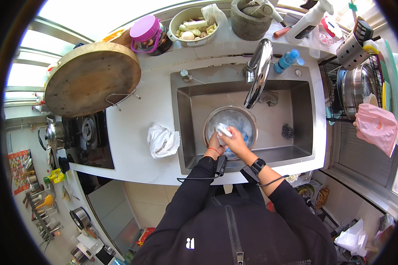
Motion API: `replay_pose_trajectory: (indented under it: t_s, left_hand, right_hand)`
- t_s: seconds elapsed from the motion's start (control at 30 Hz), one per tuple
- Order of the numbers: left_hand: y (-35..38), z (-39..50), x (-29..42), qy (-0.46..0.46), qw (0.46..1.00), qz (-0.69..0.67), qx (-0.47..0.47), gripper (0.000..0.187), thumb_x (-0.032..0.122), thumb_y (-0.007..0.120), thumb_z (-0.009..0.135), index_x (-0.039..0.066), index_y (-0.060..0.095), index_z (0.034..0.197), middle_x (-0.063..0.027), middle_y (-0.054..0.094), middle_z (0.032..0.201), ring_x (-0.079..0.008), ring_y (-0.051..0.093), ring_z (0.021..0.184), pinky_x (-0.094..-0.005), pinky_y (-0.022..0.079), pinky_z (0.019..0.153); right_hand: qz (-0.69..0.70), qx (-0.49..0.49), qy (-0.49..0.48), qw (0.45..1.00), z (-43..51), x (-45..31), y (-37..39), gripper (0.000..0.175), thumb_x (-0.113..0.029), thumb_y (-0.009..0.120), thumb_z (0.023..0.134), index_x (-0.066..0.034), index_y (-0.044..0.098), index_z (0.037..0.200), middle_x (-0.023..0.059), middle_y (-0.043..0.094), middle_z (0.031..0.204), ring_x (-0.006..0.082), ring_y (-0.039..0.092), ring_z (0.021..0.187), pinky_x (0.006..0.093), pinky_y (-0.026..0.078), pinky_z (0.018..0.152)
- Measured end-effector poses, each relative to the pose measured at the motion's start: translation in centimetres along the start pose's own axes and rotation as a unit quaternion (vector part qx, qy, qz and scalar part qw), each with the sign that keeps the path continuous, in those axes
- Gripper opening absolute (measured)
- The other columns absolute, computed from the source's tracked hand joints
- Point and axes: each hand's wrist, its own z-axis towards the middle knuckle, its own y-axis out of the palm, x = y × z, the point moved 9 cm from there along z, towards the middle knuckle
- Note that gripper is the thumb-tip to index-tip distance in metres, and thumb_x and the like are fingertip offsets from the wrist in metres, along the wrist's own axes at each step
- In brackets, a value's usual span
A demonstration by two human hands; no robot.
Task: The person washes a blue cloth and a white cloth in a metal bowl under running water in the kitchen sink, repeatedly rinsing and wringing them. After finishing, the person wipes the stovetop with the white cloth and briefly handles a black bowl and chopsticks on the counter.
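Note:
A bunched white cloth (pixel 221 128) is gripped between my two hands. My left hand (pixel 215 144) closes around its lower left side, while my right hand (pixel 234 140) clasps it from the right. Both hands are over a round metal basin (pixel 254 123) that holds bluish, cloudy water with something blue in it. This basin stands in the left part of the steel sink (pixel 278 112). A second white cloth (pixel 162 140) lies crumpled on the counter, left of the sink. Above the basin hangs the end of a chrome faucet (pixel 259 74).
A grey rag (pixel 268 98) and a dark scrubber (pixel 287 131) lie in the sink. Behind it stands a blue bottle (pixel 287 61). A round wooden chopping board (pixel 93 78) leans at the left, near a gas stove (pixel 89 132). On the right is a dish rack (pixel 335 89).

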Motion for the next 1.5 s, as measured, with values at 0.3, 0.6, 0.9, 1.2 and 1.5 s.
replay_pose_trajectory:
  t_s: [0.3,0.6,0.9,1.2,1.5]
  left_hand:
    - [0.2,1.0,-1.2,-0.002,0.999,-0.042,0.016,0.048,0.048,0.041,0.098,0.007,0.054,0.119,-0.0094,0.064,0.109,-0.0258,0.064,0.096,-0.0402,0.052,0.082]
    - [1.6,-2.1,4.8,0.178,0.605,0.754,0.185,0.073,0.020,0.062,0.082,0.014,0.030,0.148,-0.0232,0.026,0.149,-0.0369,0.029,0.137,-0.0434,0.032,0.108]
    - [0.3,1.7,0.7,0.027,0.470,0.882,0.028,0.077,0.024,0.063,0.079,0.018,0.028,0.148,-0.0205,0.029,0.150,-0.0374,0.024,0.140,-0.0449,0.030,0.110]
    - [-0.7,0.2,1.8,-0.046,0.985,0.132,0.105,0.046,0.047,0.054,0.092,0.012,0.053,0.121,-0.0084,0.061,0.108,-0.0245,0.057,0.103,-0.0379,0.043,0.094]
    - [3.2,-1.0,0.1,-0.063,0.996,-0.031,-0.052,0.058,0.058,0.050,0.091,0.005,0.055,0.114,-0.0127,0.060,0.110,-0.0292,0.058,0.104,-0.0435,0.046,0.094]
  right_hand:
    - [-0.403,0.101,-0.051,0.908,3.1,2.3,-3.1,0.031,-0.033,0.066,0.086,-0.0039,0.054,0.088,0.0219,0.064,0.075,0.0433,0.061,0.071,0.0485,0.048,0.061]
    - [-0.687,0.058,-0.114,0.715,2.9,1.2,-4.2,0.069,-0.026,0.065,0.083,-0.0173,0.033,0.144,0.0181,0.037,0.141,0.0379,0.046,0.119,0.0461,0.045,0.088]
    - [-0.747,-0.163,0.012,0.645,5.8,10.8,-4.1,0.039,-0.020,0.047,0.090,-0.0233,0.057,0.128,0.0109,0.037,0.147,0.0320,0.035,0.133,0.0497,0.038,0.101]
    - [-0.403,-0.024,-0.102,0.909,3.4,1.6,-2.4,0.023,-0.007,0.063,0.076,-0.0031,0.064,0.099,0.0222,0.062,0.097,0.0393,0.062,0.089,0.0423,0.050,0.081]
    - [-0.292,0.003,-0.103,0.951,-0.3,-3.4,-0.8,0.026,-0.028,0.064,0.084,-0.0027,0.061,0.089,0.0191,0.063,0.090,0.0381,0.061,0.084,0.0415,0.049,0.072]
